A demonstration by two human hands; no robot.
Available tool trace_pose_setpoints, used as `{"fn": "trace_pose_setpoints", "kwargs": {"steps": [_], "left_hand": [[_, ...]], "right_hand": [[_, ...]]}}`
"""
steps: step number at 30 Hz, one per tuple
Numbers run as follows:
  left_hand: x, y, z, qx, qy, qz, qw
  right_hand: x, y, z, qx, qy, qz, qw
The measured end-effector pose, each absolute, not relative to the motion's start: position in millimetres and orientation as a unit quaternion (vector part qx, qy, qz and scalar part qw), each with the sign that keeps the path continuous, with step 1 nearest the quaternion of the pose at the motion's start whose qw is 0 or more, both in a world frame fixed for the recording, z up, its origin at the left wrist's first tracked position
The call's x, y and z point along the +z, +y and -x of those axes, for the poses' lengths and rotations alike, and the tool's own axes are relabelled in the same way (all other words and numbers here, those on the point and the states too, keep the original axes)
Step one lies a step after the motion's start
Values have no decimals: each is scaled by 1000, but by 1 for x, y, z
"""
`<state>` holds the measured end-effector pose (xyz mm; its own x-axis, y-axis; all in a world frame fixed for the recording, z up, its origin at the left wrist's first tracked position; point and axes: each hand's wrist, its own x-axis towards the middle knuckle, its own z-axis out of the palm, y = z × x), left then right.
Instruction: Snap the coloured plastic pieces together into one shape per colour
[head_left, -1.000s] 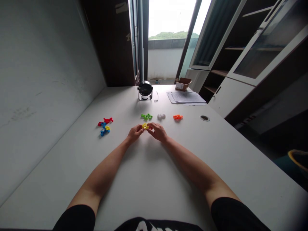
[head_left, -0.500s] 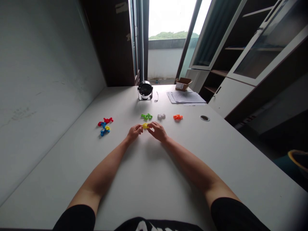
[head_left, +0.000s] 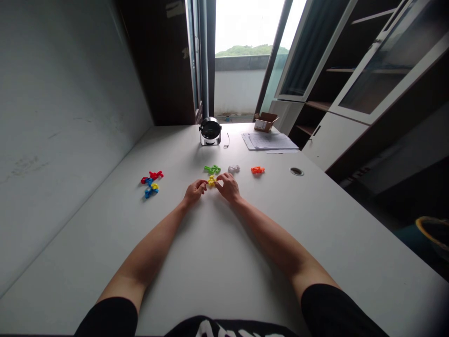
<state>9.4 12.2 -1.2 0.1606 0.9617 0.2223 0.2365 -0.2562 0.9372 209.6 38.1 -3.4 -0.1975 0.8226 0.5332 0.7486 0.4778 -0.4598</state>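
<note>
**Small yellow plastic piece (head_left: 212,180) being handled mid-desk, other pieces lying out**

The small yellow plastic piece is being kept near the middle of the white desk (head_left: 210,262), between the left hand (head_left: 194,191) and the right hand (head_left: 228,187). It is being touched by the right fingertips (head_left: 220,178), while the left fingertips (head_left: 205,183) are being held just beside it. Whether it is being pinched firmly or only lightly touched cannot be told, though neither hand is being clenched into a fist. Only this piece is being handled. A green plastic piece (head_left: 212,169) is being left just beyond it at 12 o'clock, a white plastic piece (head_left: 233,169) at 1 o'clock and an orange plastic piece (head_left: 257,170) at 2 o'clock. Well apart at 9 o'clock, a red, blue and yellow cluster (head_left: 150,181) is being left lying, its parts apparently joined, so one group is shown assembled and three separate pieces are shown untouched
</note>
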Motion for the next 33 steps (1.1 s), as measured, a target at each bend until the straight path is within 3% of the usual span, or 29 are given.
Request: {"fn": "trace_pose_setpoints", "kwargs": {"steps": [9, 20, 33], "left_hand": [[0, 11, -10, 454, 481, -646, 382], [-2, 13, -3, 434, 600, -622, 252], [2, 11, -6, 410, 604, -639, 243]], "right_hand": [[-8, 46, -214, 49, -758, 521, 389], [-8, 56, -215, 71, -757, 513, 399], [-7, 52, -208, 49, -784, 507, 354]]}}
